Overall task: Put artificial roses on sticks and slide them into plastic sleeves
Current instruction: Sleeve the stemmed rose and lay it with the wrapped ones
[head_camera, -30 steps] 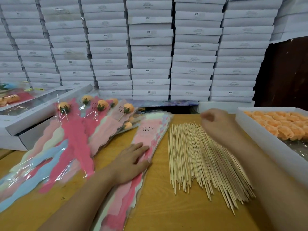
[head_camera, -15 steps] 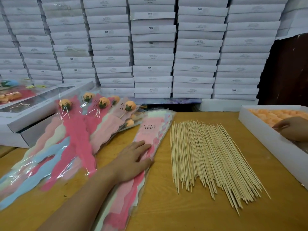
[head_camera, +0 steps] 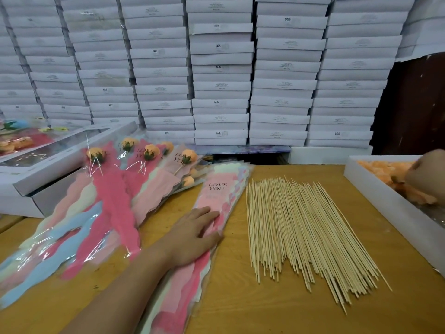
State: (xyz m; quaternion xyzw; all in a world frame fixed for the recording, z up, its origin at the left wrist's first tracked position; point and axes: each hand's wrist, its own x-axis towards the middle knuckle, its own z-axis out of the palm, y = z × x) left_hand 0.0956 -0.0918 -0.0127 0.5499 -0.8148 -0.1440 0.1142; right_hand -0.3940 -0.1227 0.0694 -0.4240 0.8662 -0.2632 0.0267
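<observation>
- Head view: left hand [head_camera: 192,235] lies flat, fingers [head_camera: 207,214] straight, pressing on the stack of empty sleeves [head_camera: 216,201] printed "LOVE YOU" on the counter [head_camera: 240,309].
- Right hand [head_camera: 427,175] reaches into the white box [head_camera: 375,198] at far right, among the orange roses [head_camera: 375,166]. Hand is cut off by the frame edge; cannot tell whether its fingers are curled on a rose or loose.
- Sticks [head_camera: 301,227] lie fanned in a loose pile between the sleeve stack and the box, touched by neither hand.
- Finished roses in sleeves [head_camera: 108,203] are heaped to the left, leaning on grey boxes [head_camera: 48,169].
- Judged step: fetching a rose, stick not yet picked.
- Risks: sleeves are slick film, so the stack may slide or several may lift together if the left hand eases off. Sticks are thin and packed close, so picking one could drag neighbours or roll them off the near edge. A soft rose head may crush or tear if pinched hard or skewered off-centre.
- Roses sit right at the right hand; sleeves directly under the left fingers; sticks well apart from both.
</observation>
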